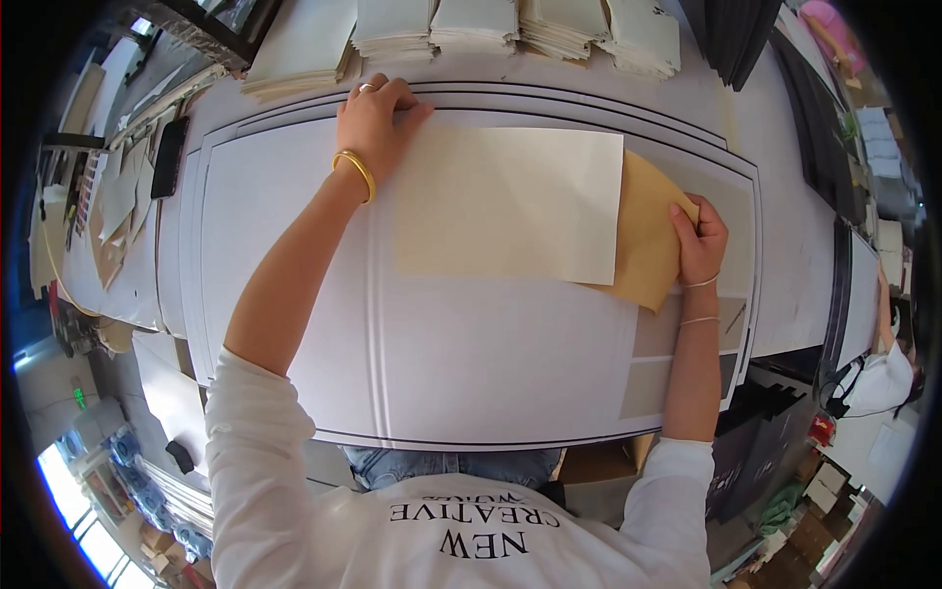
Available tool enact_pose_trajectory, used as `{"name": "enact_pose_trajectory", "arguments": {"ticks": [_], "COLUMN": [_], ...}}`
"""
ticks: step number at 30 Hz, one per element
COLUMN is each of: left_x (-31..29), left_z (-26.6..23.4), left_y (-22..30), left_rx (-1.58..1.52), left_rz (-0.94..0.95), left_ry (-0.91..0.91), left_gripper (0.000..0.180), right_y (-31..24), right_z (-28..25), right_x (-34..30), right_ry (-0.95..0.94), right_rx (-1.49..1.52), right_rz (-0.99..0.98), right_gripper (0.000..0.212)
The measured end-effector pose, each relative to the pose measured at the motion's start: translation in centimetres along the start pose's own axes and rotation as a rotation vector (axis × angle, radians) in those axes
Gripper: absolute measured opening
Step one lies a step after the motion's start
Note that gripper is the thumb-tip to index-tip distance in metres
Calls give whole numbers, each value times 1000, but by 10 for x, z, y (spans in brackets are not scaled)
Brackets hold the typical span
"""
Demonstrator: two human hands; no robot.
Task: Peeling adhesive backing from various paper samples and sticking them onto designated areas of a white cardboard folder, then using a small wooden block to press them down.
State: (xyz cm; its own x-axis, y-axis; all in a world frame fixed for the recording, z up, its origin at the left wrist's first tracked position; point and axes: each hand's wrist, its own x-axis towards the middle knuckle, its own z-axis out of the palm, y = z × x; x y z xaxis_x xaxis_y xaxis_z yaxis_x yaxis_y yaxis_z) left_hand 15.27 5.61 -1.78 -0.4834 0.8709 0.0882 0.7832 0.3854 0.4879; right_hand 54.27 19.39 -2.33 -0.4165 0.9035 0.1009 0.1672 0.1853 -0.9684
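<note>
While the right hand [705, 240] pinches the outer edge of a tan, curling paper sheet [648, 236], the left hand [378, 118] rests well left of that grip, by a corner of a cream, rectangular paper-like sheet [510, 206]; whether it holds anything, I cannot tell. Just left of the right-hand grip, the cream sheet overlaps the tan one, above a large, white, black-lined panel [285, 373]. Both sheets look light, the tan one flexible and easily creased, so edges or corners seem the safest holds.

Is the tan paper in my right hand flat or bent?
Bent: the tan paper curves toward your right hand, which grips its edge; its other side is hidden under the cream sheet.
</note>
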Motion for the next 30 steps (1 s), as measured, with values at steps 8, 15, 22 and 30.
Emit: {"name": "enact_pose_trajectory", "arguments": {"ticks": [8, 15, 22, 30], "left_x": [-16, -11, -142, -75], "left_z": [-1, -2, -11, 3], "left_y": [13, -4, 46, 33], "left_rx": [94, 42, 269, 344], "left_rz": [95, 71, 600, 475], "left_ry": [52, -113, -435, -183], "left_gripper": [45, 37, 80, 65], "right_y": [-3, 3, 0, 2], "right_z": [-7, -3, -3, -2], "right_x": [0, 1, 0, 1], "right_ry": [-16, -6, -3, 8], "right_rx": [-12, -1, -17, -13], "right_rz": [22, -26, -36, -43], "right_gripper": [15, 17, 16, 15]}}
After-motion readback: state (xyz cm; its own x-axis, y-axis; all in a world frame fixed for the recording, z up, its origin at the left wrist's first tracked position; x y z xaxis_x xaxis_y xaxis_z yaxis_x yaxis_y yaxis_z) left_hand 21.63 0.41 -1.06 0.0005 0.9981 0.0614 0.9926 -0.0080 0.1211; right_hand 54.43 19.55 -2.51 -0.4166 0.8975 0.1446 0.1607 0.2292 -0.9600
